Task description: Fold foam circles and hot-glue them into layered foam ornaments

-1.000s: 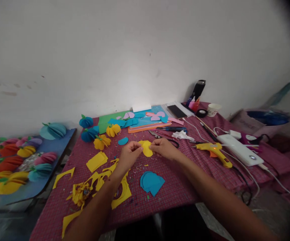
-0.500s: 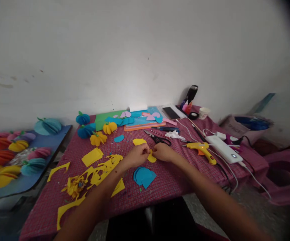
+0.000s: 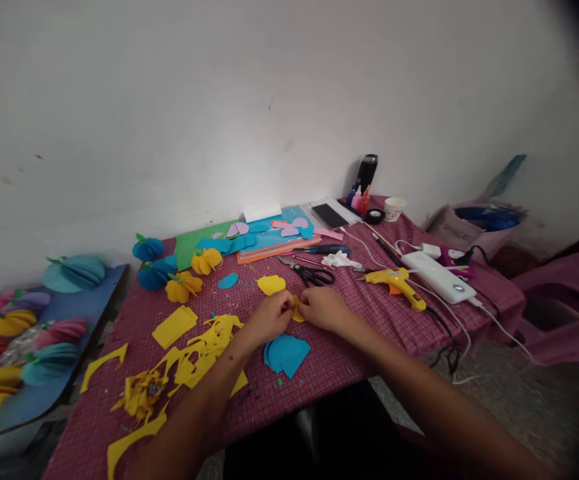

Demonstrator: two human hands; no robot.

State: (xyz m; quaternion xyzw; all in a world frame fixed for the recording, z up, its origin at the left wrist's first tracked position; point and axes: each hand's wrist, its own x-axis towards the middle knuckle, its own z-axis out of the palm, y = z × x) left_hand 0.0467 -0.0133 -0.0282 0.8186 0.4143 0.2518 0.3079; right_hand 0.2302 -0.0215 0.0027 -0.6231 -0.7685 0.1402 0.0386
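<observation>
The worktop (image 3: 349, 353) wears a red checked cloth and stands against a pale wall (image 3: 179, 120). At its left, a blue board (image 3: 89, 310) carries paper pumpkins in several colours. To the right, a pink stool (image 3: 564, 307) stands on the floor, near a pink bag (image 3: 454, 230).

Yellow offcuts (image 3: 202, 353) spread over the left of the cloth, beside stacked yellow rectangles (image 3: 175, 327). Blue and yellow paper pumpkins (image 3: 183, 287) sit farther back, next to coloured sheets (image 3: 279, 247). Black-handled scissors (image 3: 314, 275) lie beyond the hands; a yellow glue gun (image 3: 399, 288) rests to their right, beside a white power bank (image 3: 438, 277).

The small yellow paper piece (image 3: 297, 310) is between the two hands, at the fingertips of both, with much of it hidden by them. Blue cut shapes (image 3: 286, 354) lie nearer the body, and another yellow piece (image 3: 271, 285) lies just beyond the left hand (image 3: 270, 316).

The left hand's fingers are curled and closed, pinching the paper's left side. The right hand (image 3: 327, 309) is closed too, its fingers gripping the right side. The exact placing of each thumb is too small to tell.
</observation>
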